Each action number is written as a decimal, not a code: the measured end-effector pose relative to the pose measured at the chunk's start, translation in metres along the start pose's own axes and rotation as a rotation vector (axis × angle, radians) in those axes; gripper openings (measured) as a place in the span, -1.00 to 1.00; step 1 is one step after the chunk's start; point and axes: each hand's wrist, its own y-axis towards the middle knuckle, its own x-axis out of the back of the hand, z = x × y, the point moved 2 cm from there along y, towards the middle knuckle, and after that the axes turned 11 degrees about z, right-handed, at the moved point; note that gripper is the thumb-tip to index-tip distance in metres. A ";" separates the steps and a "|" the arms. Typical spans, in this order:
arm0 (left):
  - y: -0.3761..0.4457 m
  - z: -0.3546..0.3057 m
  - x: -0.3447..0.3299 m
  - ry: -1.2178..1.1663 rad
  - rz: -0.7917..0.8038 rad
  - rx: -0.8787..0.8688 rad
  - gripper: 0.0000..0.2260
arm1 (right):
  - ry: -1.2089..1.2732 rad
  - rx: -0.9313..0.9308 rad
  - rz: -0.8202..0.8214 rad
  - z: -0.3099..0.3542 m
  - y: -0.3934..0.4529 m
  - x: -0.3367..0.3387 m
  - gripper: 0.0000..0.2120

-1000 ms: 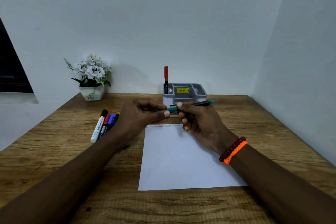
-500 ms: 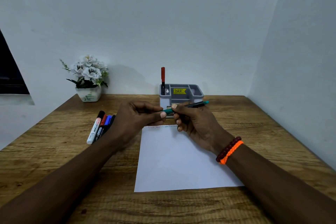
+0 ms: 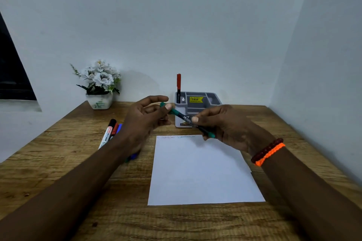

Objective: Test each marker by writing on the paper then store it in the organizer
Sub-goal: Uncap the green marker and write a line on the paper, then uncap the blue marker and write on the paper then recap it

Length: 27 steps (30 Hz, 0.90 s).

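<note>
The left forearm covers most of the loose markers (image 3: 109,134) lying on the wooden desk (image 3: 58,154), so only a white barrel with a black cap and slivers of red and blue show; the print on that barrel is too small to read. The hands also block the lower front of the grey organizer (image 3: 197,103), which stands by the back wall with one red-capped marker (image 3: 178,88) upright in its left rear slot and a yellow price sticker inside. A pot of white flowers (image 3: 99,84) sits at the far left corner. The sheet of paper (image 3: 201,170) lies flat in the middle, with faint zigzag scribbles along its top edge. Above that edge, in front of the organizer, the green marker (image 3: 182,116) is held tilted between both hands: the left hand (image 3: 145,121) pinches its capped upper end with thumb and fingers, and the right hand (image 3: 225,125), with bracelets (image 3: 267,151) at the wrist, grips the barrel lower down.
</note>
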 end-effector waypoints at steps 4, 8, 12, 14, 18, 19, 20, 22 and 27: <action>-0.001 0.005 -0.002 0.101 -0.004 -0.008 -0.72 | -0.164 -0.009 0.022 -0.001 0.000 -0.016 -0.78; -0.002 0.007 -0.006 0.143 0.001 -0.030 -0.68 | -0.267 0.025 -0.032 0.003 -0.001 -0.026 -0.87; -0.004 0.005 -0.012 0.101 -0.017 0.008 -0.71 | -0.270 0.038 -0.123 0.005 0.001 -0.022 -0.89; -0.006 0.005 -0.012 0.241 -0.071 -0.001 -0.72 | -0.290 0.065 -0.231 0.009 0.004 -0.012 -0.90; -0.009 0.010 -0.013 0.893 -0.012 -0.180 -0.79 | -0.293 0.172 -0.376 0.036 0.015 0.012 -0.87; -0.009 0.010 -0.015 0.953 0.017 -0.191 -0.80 | -0.297 0.193 -0.391 0.045 0.020 0.019 -0.84; -0.009 0.010 -0.016 1.007 0.029 -0.195 -0.81 | -0.325 0.209 -0.410 0.054 0.025 0.025 -0.77; -0.009 0.010 -0.017 1.082 0.019 -0.200 -0.83 | -0.416 0.255 -0.449 0.071 0.039 0.037 -0.55; -0.010 0.011 -0.017 1.192 0.046 -0.172 -0.84 | -0.661 0.380 -0.560 0.096 0.079 0.050 -0.38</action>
